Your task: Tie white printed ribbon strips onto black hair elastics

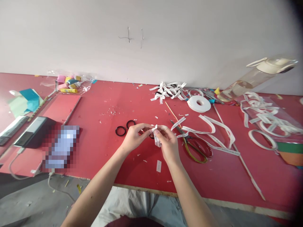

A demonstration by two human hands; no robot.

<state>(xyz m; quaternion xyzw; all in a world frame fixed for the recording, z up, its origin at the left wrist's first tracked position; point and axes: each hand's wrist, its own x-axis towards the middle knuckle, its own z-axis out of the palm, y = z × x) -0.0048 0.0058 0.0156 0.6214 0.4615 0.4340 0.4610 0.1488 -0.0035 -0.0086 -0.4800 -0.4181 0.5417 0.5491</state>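
Head camera: the left hand and right hand are both pinching a white printed ribbon at the clock's centre. Gripping close to the fold should be keeping it snug. The red desk is bearing scissors towards four o'clock and a ribbon roll towards two; a pale wall is standing at twelve.

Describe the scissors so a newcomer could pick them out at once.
On the red tabletop, find the person's right hand, which pinches a piece of white ribbon. The scissors lie just to the right of it, blades pointing back toward the pale wall. Metal blades and two big finger loops, the nearer one yellowish, set them apart from the loose white ribbon strips around them.
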